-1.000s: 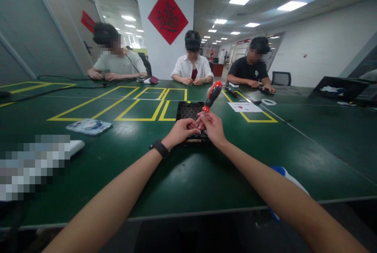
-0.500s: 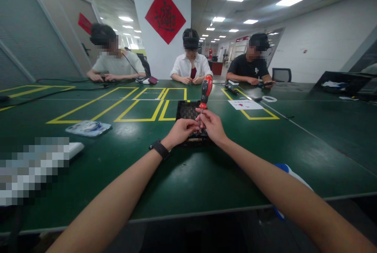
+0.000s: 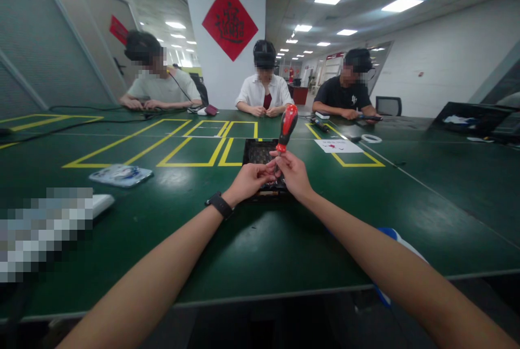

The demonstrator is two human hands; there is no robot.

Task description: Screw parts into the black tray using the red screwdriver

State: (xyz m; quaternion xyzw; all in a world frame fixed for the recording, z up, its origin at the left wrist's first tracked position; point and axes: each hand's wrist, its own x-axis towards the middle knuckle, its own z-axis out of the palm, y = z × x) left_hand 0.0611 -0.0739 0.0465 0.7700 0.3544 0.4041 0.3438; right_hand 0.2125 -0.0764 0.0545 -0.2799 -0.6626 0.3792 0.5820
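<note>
A screwdriver with a red and black handle (image 3: 287,128) stands nearly upright, its top leaning a little to the right. The fingers of my right hand (image 3: 296,176) are closed around its shaft, just below the handle. My left hand (image 3: 249,180), with a dark watch on the wrist, pinches close to the lower end of the shaft; what lies between its fingertips is too small to make out. Beneath both hands is an open black case (image 3: 252,148) with a patterned inside. The screwdriver's tip and part of the case are hidden by my fingers.
Yellow tape outlines (image 3: 190,163) mark the green table (image 3: 227,262). A phone in a patterned case (image 3: 121,174) lies to the left, a printed paper (image 3: 339,146) and a white ring (image 3: 371,138) to the right. Three people sit across the table.
The screwdriver's handle has tipped slightly to the right. Both hands keep nearly the same place over the black case.
</note>
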